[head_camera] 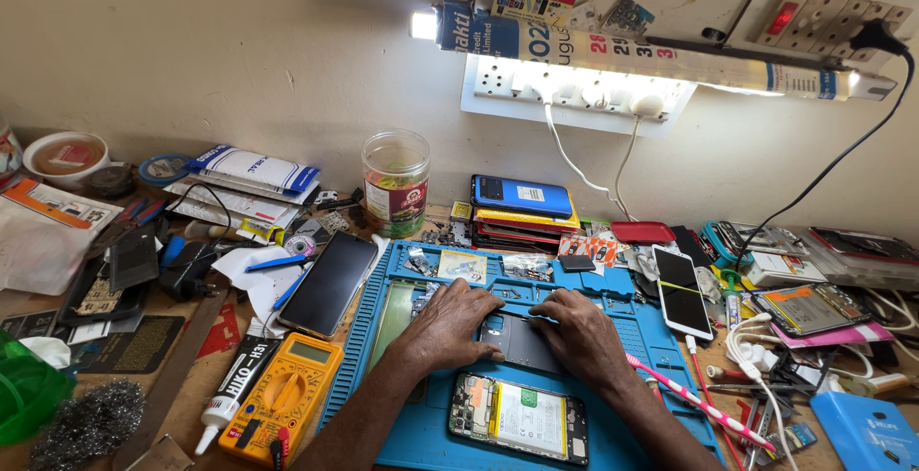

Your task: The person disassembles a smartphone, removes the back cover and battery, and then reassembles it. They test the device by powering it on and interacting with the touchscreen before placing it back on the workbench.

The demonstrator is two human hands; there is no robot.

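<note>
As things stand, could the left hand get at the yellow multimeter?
Probably yes. The left hand rests on the blue mat by the dark phone cover; the yellow multimeter lies just off the mat's left edge, and nothing stands between them.

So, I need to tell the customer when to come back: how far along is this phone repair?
Done: the phone lies opened on the blue mat, its insides exposed. In hand: the left hand and right hand press on a dark back cover. Left: the cover is not yet back on.
</note>
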